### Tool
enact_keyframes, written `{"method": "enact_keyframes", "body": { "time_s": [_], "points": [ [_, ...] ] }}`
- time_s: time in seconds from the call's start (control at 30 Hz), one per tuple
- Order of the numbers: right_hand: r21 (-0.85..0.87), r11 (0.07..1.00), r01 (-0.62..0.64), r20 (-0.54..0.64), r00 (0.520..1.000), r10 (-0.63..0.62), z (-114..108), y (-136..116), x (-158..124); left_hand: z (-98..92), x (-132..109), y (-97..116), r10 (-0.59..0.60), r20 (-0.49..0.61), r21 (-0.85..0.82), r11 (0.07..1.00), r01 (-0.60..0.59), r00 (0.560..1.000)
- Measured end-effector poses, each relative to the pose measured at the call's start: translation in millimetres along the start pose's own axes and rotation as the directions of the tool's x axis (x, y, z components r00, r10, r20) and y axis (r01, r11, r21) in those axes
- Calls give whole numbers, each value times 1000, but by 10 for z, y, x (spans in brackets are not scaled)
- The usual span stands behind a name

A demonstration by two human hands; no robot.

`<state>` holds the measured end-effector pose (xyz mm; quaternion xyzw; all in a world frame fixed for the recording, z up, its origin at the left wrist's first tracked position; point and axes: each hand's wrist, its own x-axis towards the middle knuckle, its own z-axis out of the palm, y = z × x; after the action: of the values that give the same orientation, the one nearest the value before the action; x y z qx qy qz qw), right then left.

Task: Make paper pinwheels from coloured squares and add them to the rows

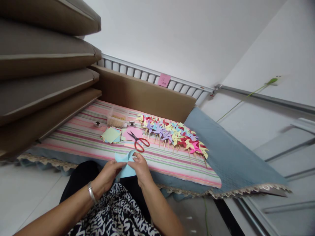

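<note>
A light blue paper square (pixel 125 163) is held between both hands at the near edge of the striped cloth (pixel 81 134), its corners folded toward the middle. My left hand (pixel 108 175) pinches its left side and wears a bracelet at the wrist. My right hand (pixel 140 167) pinches the folded corners at the centre. Just beyond lie red-handled scissors (pixel 138 141) on a pink sheet, and a stack of coloured paper squares (pixel 111 134).
A row of several finished paper pinwheels (pixel 176 134) on sticks runs to the right. A clear plastic box (pixel 116 118) of sticks stands farther back. Brown cushions (pixel 44 62) are stacked at the left; a blue quilt (pixel 228 154) lies at the right.
</note>
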<state>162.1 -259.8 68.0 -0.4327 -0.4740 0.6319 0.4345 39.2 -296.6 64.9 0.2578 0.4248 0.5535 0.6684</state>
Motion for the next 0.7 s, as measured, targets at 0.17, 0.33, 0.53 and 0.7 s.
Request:
{"method": "enact_keyframes", "body": {
  "time_s": [0.17, 0.33, 0.53, 0.7],
  "points": [
    [-66, 997, 38, -26, 999, -40, -41, 46, -15, -66, 39, 27, -3, -82, 48, 999, 7, 997],
    [-322, 916, 239, -35, 964, -264, -203, 90, -161, -107, 44, 145, 5, -149, 73, 997, 6, 989],
    [-686, 453, 570, 272, 778, -567, -365, 159, -357, -140, 56, 161, 13, -157, 91, 996, 1, 987],
    [-729, 370, 576, 298, 753, -587, -310, 121, -333, -149, 80, 95, 9, -140, 127, 992, 9, 990]
  ]
}}
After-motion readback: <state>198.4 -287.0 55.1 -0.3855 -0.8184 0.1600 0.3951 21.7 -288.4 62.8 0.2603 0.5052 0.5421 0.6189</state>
